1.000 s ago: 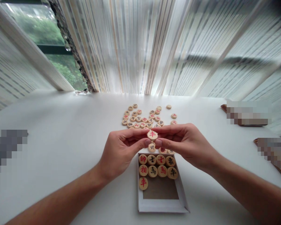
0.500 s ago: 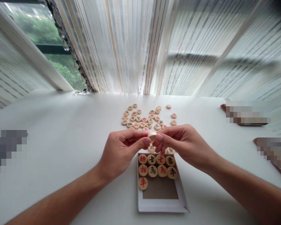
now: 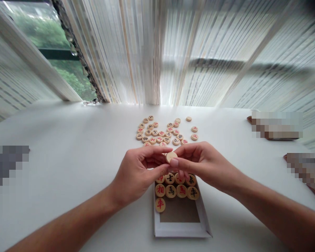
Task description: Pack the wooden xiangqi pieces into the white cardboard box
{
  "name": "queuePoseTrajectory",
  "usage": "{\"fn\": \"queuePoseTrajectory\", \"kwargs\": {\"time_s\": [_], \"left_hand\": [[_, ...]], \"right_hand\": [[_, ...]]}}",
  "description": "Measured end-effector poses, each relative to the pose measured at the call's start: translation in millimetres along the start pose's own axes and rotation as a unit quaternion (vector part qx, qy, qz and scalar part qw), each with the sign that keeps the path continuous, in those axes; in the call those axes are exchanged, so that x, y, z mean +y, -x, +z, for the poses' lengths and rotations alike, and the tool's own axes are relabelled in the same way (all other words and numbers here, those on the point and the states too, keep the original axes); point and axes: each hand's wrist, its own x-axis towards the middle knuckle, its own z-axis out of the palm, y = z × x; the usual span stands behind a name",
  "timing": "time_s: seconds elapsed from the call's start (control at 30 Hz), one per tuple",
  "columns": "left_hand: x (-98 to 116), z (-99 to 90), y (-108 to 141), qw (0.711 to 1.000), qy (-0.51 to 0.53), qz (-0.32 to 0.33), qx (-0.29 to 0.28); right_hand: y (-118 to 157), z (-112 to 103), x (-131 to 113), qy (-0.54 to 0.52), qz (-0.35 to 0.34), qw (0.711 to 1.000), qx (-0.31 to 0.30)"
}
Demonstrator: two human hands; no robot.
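Observation:
Just above the box, my right hand (image 3: 199, 159) pinches a round wooden xiangqi piece (image 3: 170, 157), its thumb on the near edge. The piece's plain face is turned up. My left hand (image 3: 140, 168) curves beside it with thumb and index finger apart; whether its inner fingers touch the piece is hard to see. Below lies a shallow white box (image 3: 182, 231) with rows of xiangqi pieces. A red-marked piece (image 3: 160, 205) sits alone in the third row at the left. My fingers cover parts of the top row.
Several loose xiangqi pieces (image 3: 161, 133) with red or black characters lie beyond my hands on the white table (image 3: 81, 140). Two blurred-out items (image 3: 277, 126) are at the right and a dark one (image 3: 6, 164) at the left. Striped curtains (image 3: 136, 52) hang behind.
The piece between my hands has turned from nearly edge-on to showing its plain face. My left thumb has dropped away from it, toward the box's top row.

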Motion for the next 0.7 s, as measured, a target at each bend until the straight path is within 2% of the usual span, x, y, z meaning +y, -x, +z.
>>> {"fn": "queuePoseTrajectory", "kwargs": {"time_s": [0.13, 0.37, 0.53, 0.7], "left_hand": [[-0.1, 0.8, 0.7, 0.997, -0.067, 0.028, -0.012], [4.7, 3.1, 1.8, 0.987, -0.15, 0.044, -0.029], [7.2, 3.0, 1.0, 0.992, -0.113, 0.035, -0.051], [7.1, 2.5, -0.5, 0.997, -0.061, 0.018, -0.034]], "right_hand": [[0.6, 3.8, -2.4, -0.011, 0.026, 1.0, 0.006], [1.8, 1.6, -1.8, 0.044, 0.018, 0.999, 0.025], [2.1, 0.1, -1.6, 0.025, 0.003, 1.0, 0.004], [0.3, 0.3, 0.4, -0.054, 0.002, 0.998, -0.013]]}}
